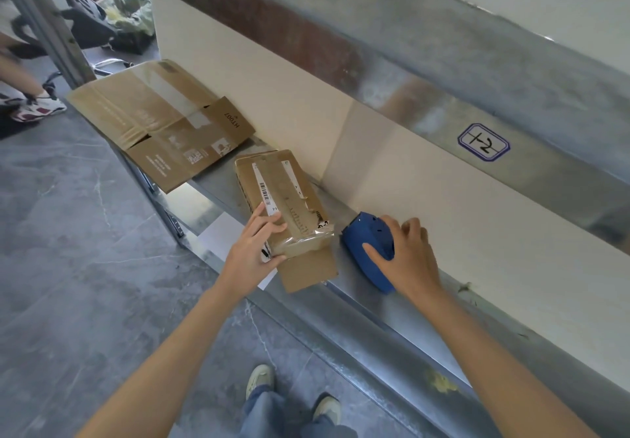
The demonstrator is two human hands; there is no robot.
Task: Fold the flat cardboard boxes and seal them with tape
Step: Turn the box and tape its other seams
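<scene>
Along the front edge of the grey sheet-metal shelf (358,292), a small brown cardboard box with white barcode labels and clear tape (289,195) lay on its side, its long axis running from the front edge toward the cream back panel (443,198). The left hand (254,245) held the box's near left corner, with fingers (271,224) laid across the top and the thumb set against the taped near end. A loose brown flap (306,272) stuck out from that end, reaching to the shelf's front edge. Just beside the box on its right, apart from it by a narrow strip of bare metal, sat a blue plastic tape dispenser (364,233). The right hand (409,256) was cupped over it, gripping it with the thumb on the near side and fingers curled over the far side, close to the back panel. Toward the shelf's left end lay a large flat, unfolded brown cardboard box (153,120), apart from the small box, one corner hanging over the front edge above the grey marbled floor (85,267).
</scene>
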